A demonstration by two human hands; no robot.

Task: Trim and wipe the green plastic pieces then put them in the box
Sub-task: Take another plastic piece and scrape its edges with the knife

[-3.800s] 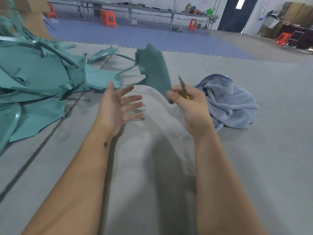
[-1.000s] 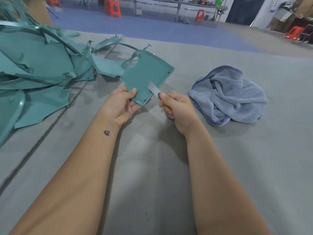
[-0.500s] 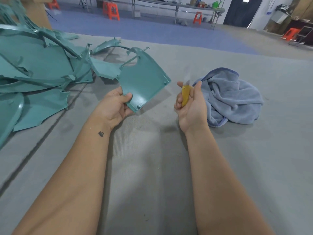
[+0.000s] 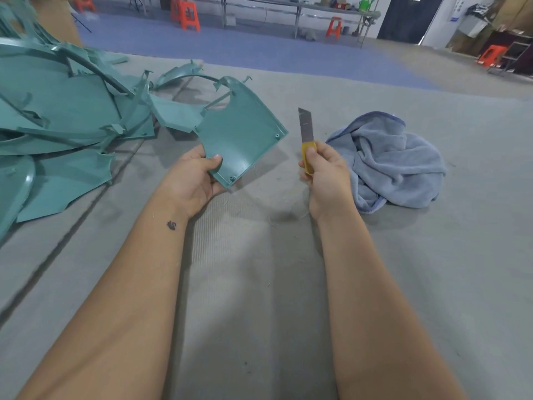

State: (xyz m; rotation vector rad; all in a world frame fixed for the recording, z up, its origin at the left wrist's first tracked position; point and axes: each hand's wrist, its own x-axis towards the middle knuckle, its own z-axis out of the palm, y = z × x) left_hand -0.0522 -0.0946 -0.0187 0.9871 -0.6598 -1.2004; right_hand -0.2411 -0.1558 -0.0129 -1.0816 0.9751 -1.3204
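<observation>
A flat green plastic piece (image 4: 243, 134) was held above the grey mat (image 4: 259, 284), its near corner pinched by the left hand (image 4: 196, 180). The right hand (image 4: 326, 174) was clenched around a yellow utility knife (image 4: 307, 140), blade upright and apart from the piece. More green pieces (image 4: 63, 122) lay piled to the left; a crumpled blue cloth (image 4: 395, 160) lay right.

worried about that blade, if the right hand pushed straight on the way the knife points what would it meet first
Probably nothing: the right hand holds the utility knife blade up and away, passing between the green plastic piece and the blue towel. Only grey mat lies beyond, though depth is unclear.
</observation>
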